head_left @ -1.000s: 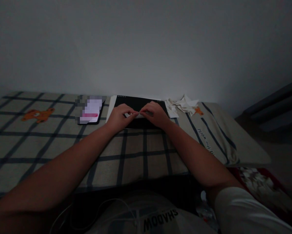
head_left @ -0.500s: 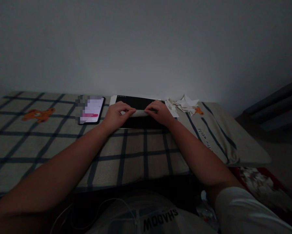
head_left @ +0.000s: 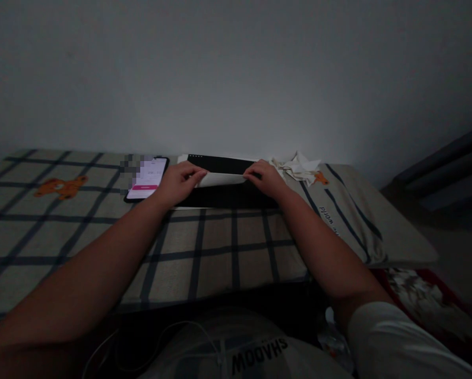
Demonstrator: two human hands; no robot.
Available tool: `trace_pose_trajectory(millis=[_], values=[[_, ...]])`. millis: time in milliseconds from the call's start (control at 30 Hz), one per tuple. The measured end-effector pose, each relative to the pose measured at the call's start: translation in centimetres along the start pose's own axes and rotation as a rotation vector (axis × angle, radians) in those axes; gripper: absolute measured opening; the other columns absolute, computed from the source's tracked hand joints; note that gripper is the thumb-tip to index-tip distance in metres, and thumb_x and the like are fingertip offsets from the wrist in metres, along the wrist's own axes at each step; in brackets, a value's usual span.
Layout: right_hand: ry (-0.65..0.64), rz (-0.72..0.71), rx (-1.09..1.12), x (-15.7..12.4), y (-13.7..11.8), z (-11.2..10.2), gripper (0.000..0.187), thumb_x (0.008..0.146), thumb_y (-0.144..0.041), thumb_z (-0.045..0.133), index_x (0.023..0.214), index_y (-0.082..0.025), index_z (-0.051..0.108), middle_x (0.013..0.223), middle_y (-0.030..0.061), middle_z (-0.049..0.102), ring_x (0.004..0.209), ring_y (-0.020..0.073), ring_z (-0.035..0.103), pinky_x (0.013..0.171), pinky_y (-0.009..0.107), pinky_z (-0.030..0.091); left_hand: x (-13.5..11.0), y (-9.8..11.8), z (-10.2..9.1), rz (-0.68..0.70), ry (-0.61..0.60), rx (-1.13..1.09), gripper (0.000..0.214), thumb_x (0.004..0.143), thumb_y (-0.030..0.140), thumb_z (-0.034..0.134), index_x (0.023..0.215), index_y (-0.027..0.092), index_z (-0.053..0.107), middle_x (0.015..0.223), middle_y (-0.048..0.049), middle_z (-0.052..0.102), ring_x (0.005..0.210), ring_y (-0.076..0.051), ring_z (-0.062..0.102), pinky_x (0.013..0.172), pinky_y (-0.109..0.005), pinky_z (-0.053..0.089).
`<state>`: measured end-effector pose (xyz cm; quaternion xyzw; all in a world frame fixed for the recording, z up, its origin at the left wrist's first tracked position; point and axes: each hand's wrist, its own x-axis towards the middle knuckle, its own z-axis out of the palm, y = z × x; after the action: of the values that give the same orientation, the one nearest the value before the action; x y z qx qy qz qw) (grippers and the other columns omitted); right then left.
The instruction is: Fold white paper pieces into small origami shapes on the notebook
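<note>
A folded strip of white paper (head_left: 222, 179) lies across a black pad (head_left: 223, 196) on the checked cloth. My left hand (head_left: 177, 182) pinches the strip's left end, fingers closed on it. My right hand (head_left: 266, 178) pinches the right end in the same way. The two hands are spread apart with the strip stretched flat between them. The room is dim and fine detail of the paper is hard to see.
A lit phone (head_left: 148, 177) lies just left of my left hand. Crumpled white paper scraps (head_left: 297, 167) sit right of the pad by the wall. The checked cloth (head_left: 81, 221) covers the table, whose right edge (head_left: 413, 247) drops off. A white cable (head_left: 168, 337) lies in my lap.
My hands were together at the middle of the paper; they have slid apart toward its two ends and a little farther from me, leaving a longer white strip showing between them.
</note>
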<state>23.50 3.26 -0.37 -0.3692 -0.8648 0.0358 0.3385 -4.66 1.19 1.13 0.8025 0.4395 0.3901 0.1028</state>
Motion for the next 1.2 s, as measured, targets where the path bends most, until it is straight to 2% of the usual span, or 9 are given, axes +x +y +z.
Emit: trace_pose_trajectory(millis=[233, 433, 500, 667, 833, 967, 1100, 1200], values=[[-0.105, -0.017, -0.148, -0.2, 0.3, -0.2, 0.014, 0.087, -0.019, 0.053, 0.087, -0.017, 0.067, 0.09, 0.0078, 0.067, 0.091, 0.0203, 0.053, 0.084, 0.034, 0.04, 0.0, -0.4, -0.1, 0.118, 0.04, -0.002, 0.028, 0.085, 0.039, 0.054, 0.081, 0.017, 0.071, 0.077, -0.0038, 0.067, 0.073, -0.016, 0.059, 0.067, -0.028, 0.046], [-0.182, -0.013, -0.272, -0.1, 0.2, -0.5, 0.015, 0.087, -0.02, 0.053, 0.086, -0.016, 0.068, 0.089, 0.0074, 0.067, 0.09, 0.021, 0.052, 0.081, 0.033, 0.039, -0.1, -0.8, 0.2, 0.25, -0.018, -0.011, 0.026, 0.084, 0.04, 0.056, 0.077, 0.02, 0.071, 0.075, -0.0037, 0.069, 0.075, -0.018, 0.061, 0.071, -0.032, 0.048], [-0.202, -0.001, -0.324, -0.1, 0.0, -0.6, 0.015, 0.087, -0.02, 0.054, 0.086, -0.017, 0.068, 0.089, 0.0074, 0.067, 0.09, 0.0212, 0.052, 0.08, 0.033, 0.038, -0.2, -0.7, 0.3, 0.297, -0.068, -0.008, 0.025, 0.083, 0.039, 0.057, 0.077, 0.02, 0.072, 0.076, -0.0038, 0.07, 0.076, -0.018, 0.062, 0.072, -0.033, 0.048], [-0.232, 0.014, -0.446, 0.0, -0.3, -0.6, 0.018, 0.088, -0.021, 0.052, 0.088, -0.018, 0.07, 0.094, 0.0086, 0.067, 0.091, 0.0221, 0.051, 0.08, 0.034, 0.037, -0.4, 0.1, 0.4, 0.434, -0.351, 0.01, 0.021, 0.085, 0.034, 0.056, 0.086, 0.023, 0.073, 0.09, -0.0034, 0.073, 0.088, -0.019, 0.064, 0.082, -0.033, 0.048], [-0.27, 0.018, -0.473, -0.1, -0.1, -0.5, 0.02, 0.088, -0.021, 0.051, 0.091, -0.017, 0.071, 0.097, 0.0092, 0.066, 0.093, 0.0227, 0.051, 0.08, 0.035, 0.037, -0.3, -0.3, 0.7, 0.362, -0.31, 0.149, 0.031, 0.09, 0.035, 0.047, 0.1, 0.019, 0.072, 0.109, -0.0076, 0.069, 0.103, -0.021, 0.06, 0.092, -0.037, 0.045], [-0.238, 0.063, -0.419, -0.2, -0.3, -0.2, 0.023, 0.088, -0.021, 0.05, 0.098, -0.017, 0.07, 0.1, 0.0092, 0.066, 0.095, 0.0227, 0.052, 0.081, 0.034, 0.038, -0.3, -0.8, 1.1, 0.347, -0.395, 0.21, 0.031, 0.088, 0.038, 0.051, 0.106, 0.02, 0.069, 0.116, -0.006, 0.067, 0.109, -0.021, 0.057, 0.096, -0.038, 0.044], [-0.15, 0.087, -0.334, -0.2, -1.3, 0.5, 0.027, 0.091, -0.025, 0.045, 0.105, -0.016, 0.067, 0.102, 0.0098, 0.065, 0.096, 0.0216, 0.052, 0.082, 0.033, 0.038, -0.5, 0.2, 1.4, 0.363, -0.433, 0.279, 0.034, 0.089, 0.039, 0.05, 0.111, 0.019, 0.068, 0.118, -0.0077, 0.065, 0.109, -0.023, 0.056, 0.094, -0.038, 0.043], [-0.194, 0.058, -0.291, -0.1, -1.9, 1.1, 0.029, 0.092, -0.029, 0.045, 0.109, -0.017, 0.066, 0.102, 0.0093, 0.064, 0.095, 0.0209, 0.052, 0.082, 0.032, 0.038, -0.6, 1.2, 1.5, 0.393, -0.468, 0.323, 0.035, 0.092, 0.038, 0.044, 0.109, 0.02, 0.068, 0.118, -0.0065, 0.064, 0.105, -0.022, 0.056, 0.092, -0.038, 0.043]])
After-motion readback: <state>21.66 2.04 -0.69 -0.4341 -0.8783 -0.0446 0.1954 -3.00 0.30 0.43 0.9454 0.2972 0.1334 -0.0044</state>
